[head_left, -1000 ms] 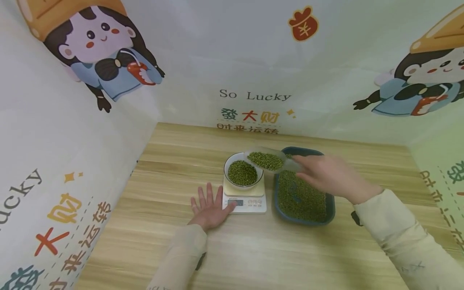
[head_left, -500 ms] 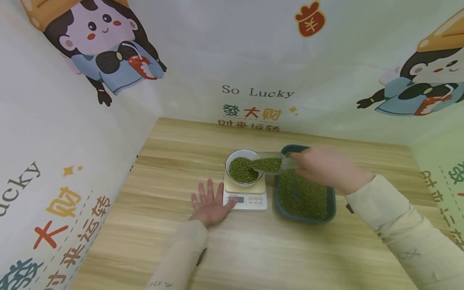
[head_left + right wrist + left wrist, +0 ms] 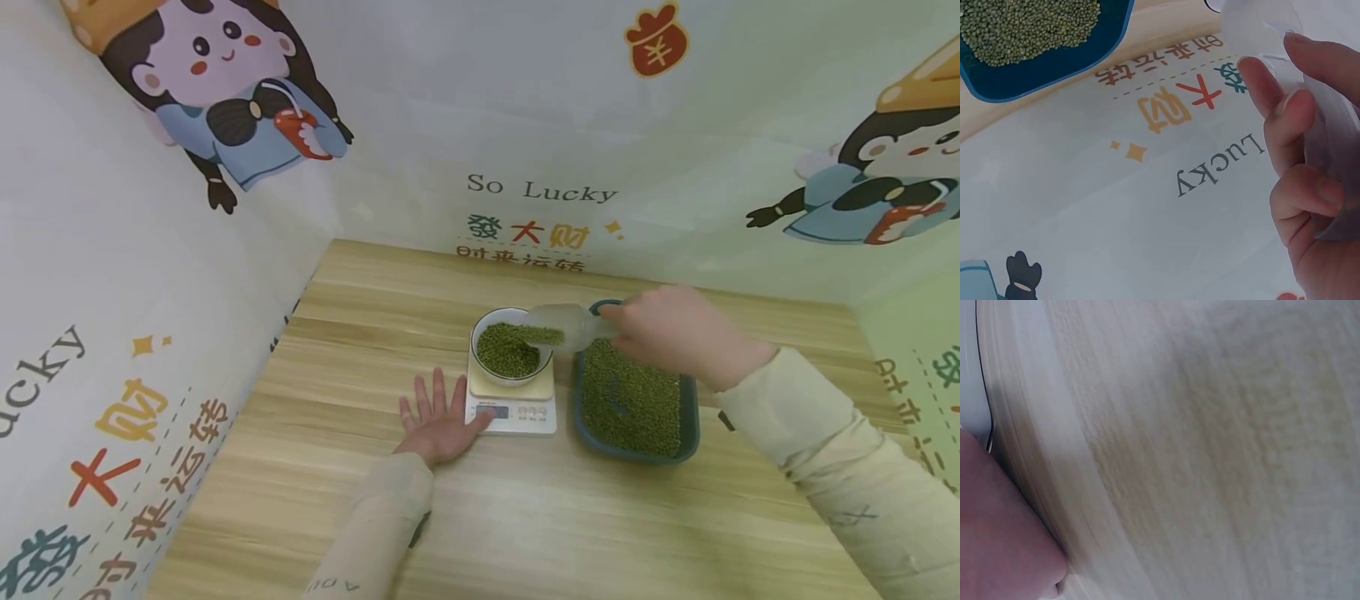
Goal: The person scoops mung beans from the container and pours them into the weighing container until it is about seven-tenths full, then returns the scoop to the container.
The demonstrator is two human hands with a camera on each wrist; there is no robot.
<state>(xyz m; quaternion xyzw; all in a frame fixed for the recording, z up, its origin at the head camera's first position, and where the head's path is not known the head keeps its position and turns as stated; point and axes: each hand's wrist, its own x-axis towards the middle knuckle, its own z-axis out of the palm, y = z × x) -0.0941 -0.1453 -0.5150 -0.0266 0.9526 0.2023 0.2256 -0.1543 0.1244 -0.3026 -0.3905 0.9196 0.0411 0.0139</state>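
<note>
My right hand [image 3: 678, 333] grips the handle of a clear plastic scoop [image 3: 572, 323], fingers curled round it in the right wrist view. The scoop is tipped over a white bowl [image 3: 486, 321] with a dark rim, and mung beans [image 3: 508, 354] lie in the bowl and along the scoop's lip. Under the bowl is a white kitchen scale [image 3: 536, 423] with a small display. My left hand [image 3: 442, 429] lies spread on the table at the scale's left side, its thumb over the scale's front by the display.
A blue tub [image 3: 579, 417] full of mung beans stands right of the scale, partly beneath my right forearm. The wood-grain table [image 3: 495, 517] meets printed cloth walls [image 3: 405, 150] at the back and both sides.
The scoop has come to the bowl and tilted, and its load of mung beans has shrunk as beans slid into the bowl. My left hand stays by the scale.
</note>
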